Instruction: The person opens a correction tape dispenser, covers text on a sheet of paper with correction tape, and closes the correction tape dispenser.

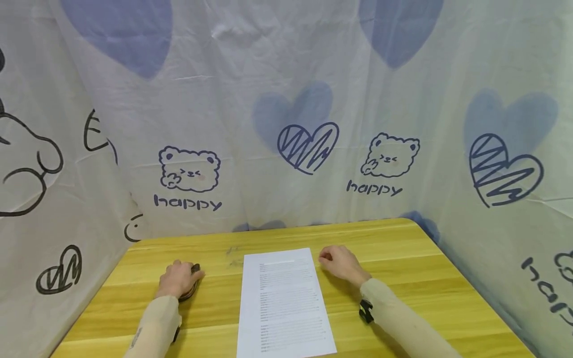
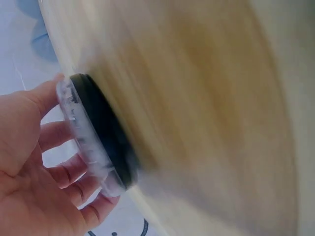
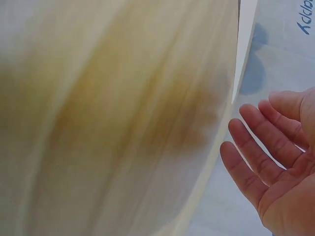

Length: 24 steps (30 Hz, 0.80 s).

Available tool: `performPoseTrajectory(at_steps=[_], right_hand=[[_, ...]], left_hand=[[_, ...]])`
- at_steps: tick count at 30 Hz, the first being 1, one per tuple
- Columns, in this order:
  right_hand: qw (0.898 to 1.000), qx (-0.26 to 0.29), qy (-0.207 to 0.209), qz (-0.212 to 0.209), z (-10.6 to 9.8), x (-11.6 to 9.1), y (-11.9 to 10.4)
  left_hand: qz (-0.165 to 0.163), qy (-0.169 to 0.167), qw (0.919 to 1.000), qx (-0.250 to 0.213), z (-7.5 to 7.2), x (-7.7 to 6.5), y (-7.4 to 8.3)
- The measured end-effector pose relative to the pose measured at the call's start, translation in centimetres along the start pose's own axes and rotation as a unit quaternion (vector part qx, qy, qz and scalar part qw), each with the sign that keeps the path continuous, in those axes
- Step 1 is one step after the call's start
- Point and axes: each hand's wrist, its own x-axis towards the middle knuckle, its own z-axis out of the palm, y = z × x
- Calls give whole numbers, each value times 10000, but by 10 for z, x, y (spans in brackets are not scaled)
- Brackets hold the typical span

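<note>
My left hand (image 1: 176,279) grips a flat, elongated object (image 2: 106,128), black on one side and clear plastic on the other; its kind is unclear. In the left wrist view, the thumb lies at one end and the fingers spread along the clear side. From the head view, the hand covers most of this dark object near the left part of the table. A printed sheet of paper (image 1: 282,308) lies between the hands. Beside its upper right corner is my right hand (image 1: 342,262), holding nothing, with fingers loosely bent in the right wrist view.
The wood-grain table (image 1: 403,283) has rounded far corners. White cloth (image 1: 259,189) printed with hearts and bears hangs behind it and along both sides. Each forearm wears a light sleeve; a dark strap (image 1: 365,311) shows on the right one.
</note>
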Motion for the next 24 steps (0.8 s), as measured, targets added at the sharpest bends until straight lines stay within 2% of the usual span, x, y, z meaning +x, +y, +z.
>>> performPoseTrajectory(at_steps=[7,14,19,24], right_hand=[[9997,-78,64,238,-6,-4,6],[9982,-448,-241,312,-15,-11,10],[9948,-880,-504,6,-21,-15,10],[9922,-1082,-616,15,-24,-22,11]], left_hand=[[-78,-14,10000,10,-4,-3,2],[-269,-121,9995,-108,-5,-9,7],[-127,-40,9997,-204,-6,-7,19],[79,172,9997,-155,-4,-6,33]])
